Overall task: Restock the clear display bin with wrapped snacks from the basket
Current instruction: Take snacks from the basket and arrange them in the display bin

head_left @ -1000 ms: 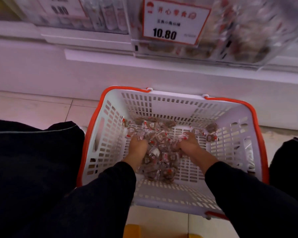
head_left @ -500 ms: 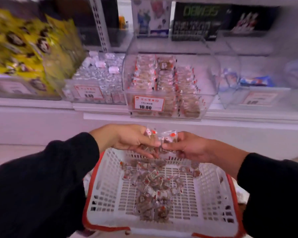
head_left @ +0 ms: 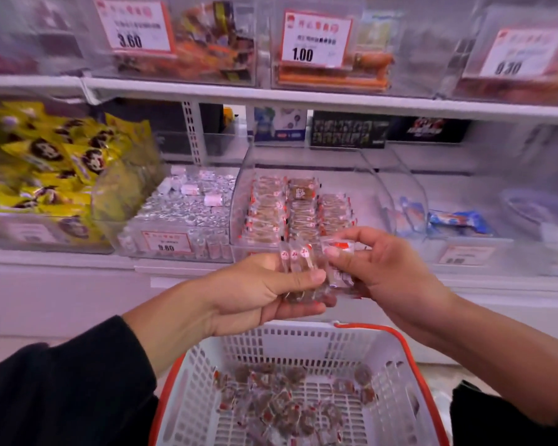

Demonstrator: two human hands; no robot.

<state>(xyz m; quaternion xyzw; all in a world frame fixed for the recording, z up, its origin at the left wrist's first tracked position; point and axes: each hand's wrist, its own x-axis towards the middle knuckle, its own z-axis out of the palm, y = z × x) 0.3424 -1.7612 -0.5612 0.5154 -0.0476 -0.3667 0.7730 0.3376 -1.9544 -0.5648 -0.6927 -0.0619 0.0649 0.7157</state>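
Head view: only view, wide-angle, blur at edges.
Snacks in hand: small stack of wrapped snacks (head_left: 303,272), clear film with red-white tabs, brown pieces inside, held between both hands, above the basket and in front of the bin's front wall.
Left hand: left hand (head_left: 258,292) curled under and around the stack, thumb on top pressing it against the fingers.
Right hand: right hand (head_left: 380,268) pinches one or two packets at the right end, thumb and forefinger tips closed on the film.
Basket: white basket (head_left: 303,346) with orange rim, below the hands; loose pile of same packets (head_left: 287,403) on its floor, plenty left.
Bin: clear display bin (head_left: 239,194) on lower shelf, just behind the hands; neat rows of matching packets (head_left: 298,210) standing inside, partly full.
Handling guess: packets look light, film slick and crinkly, contents likely firm but small; stack probably fans or slips if squeezed loosely.
Grip guess: best held across the flat faces of the stack, both ends capped, not by the sealed tabs.
Neighbours: silver-wrapped sweets bin (head_left: 181,214) at left, yellow bags (head_left: 45,162) further left, price tags above.
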